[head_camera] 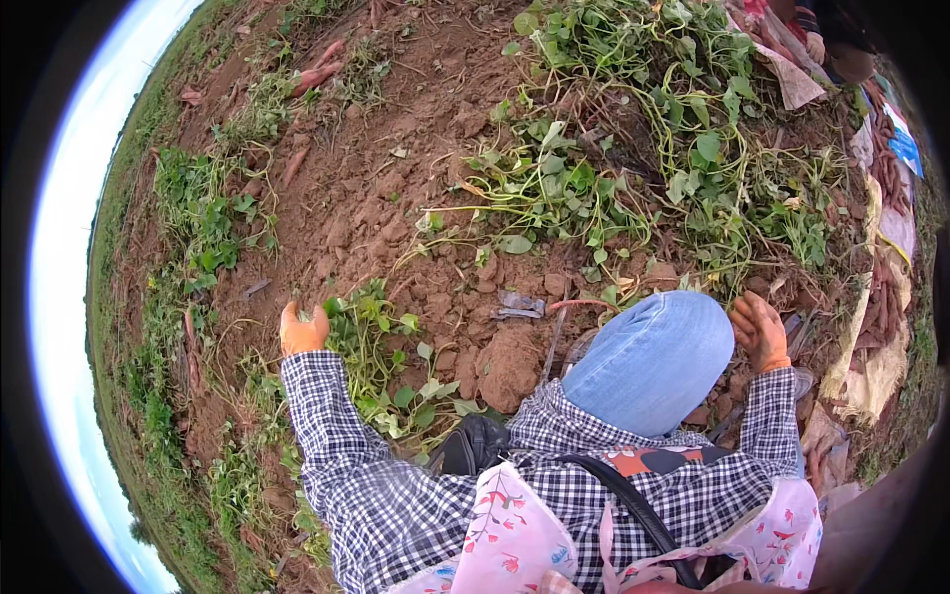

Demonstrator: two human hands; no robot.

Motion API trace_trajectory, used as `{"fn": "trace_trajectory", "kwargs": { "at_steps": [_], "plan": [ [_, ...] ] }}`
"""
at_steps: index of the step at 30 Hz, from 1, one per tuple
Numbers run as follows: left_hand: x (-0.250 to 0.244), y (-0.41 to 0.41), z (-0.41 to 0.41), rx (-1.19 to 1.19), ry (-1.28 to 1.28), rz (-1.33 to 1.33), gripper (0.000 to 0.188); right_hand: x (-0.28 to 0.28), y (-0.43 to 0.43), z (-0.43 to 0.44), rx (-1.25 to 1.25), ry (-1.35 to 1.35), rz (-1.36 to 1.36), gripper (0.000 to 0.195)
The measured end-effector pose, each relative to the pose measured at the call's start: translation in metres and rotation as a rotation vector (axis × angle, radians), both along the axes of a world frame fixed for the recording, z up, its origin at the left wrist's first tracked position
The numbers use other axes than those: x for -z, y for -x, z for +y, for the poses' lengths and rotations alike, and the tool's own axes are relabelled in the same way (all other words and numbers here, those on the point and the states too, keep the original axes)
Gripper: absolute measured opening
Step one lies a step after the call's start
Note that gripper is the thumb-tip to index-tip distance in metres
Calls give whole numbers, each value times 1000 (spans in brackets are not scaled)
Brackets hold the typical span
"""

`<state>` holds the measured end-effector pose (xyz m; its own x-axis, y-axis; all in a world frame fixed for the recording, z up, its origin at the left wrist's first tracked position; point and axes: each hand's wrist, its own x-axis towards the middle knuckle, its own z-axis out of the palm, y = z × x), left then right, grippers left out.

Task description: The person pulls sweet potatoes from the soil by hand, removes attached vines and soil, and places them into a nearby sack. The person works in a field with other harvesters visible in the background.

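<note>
My left hand (303, 330), which appears to wear an orange glove, is held over the soil with thumb and fingers apart and nothing between them. Beside it is a clump of green leafy vines (367, 330), which look like sweet potato vines. My right hand (761, 330), in similar orange, is at the outer side of my bent knee (653, 364) in blue jeans. Its fingers are curled, and whether they hold anything is unclear. Ahead of the knee, a thin reddish root (582, 303) lies on the soil near a torn piece of plastic film (519, 304).
A large soil clod (508, 371) lies left of my knee. Cut vines (653, 96) are heaped ahead. Reddish tubers (318, 78) lie at the far left. Along the right, several sacks (853, 364) lie with tubers (883, 297). Another person's hand (815, 46) shows at the upper right.
</note>
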<state>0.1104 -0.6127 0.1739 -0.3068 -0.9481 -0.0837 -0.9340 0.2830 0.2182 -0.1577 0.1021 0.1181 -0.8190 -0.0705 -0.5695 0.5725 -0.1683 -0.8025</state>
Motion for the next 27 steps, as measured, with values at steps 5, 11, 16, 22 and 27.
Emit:
{"fn": "trace_trajectory", "kwargs": {
  "at_steps": [5, 11, 16, 22, 27],
  "plan": [
    [39, 226, 64, 678, 1, -34, 84, 59, 10, 24, -199, -69, -118, 57],
    [100, 434, 148, 1090, -3, -427, 117, 63, 9, 2, -228, -239, -233, 67],
    [187, 475, 184, 667, -534, -531, 126, 76, 0, 8, -180, -317, -330, 62],
    [264, 452, 223, 838, -545, -864, 50, 79, 0, 4, -138, -335, -371, 54],
    [161, 394, 246, 867, -601, -720, 52, 62, 13, -1, -118, -310, -269, 54]
  ]
}}
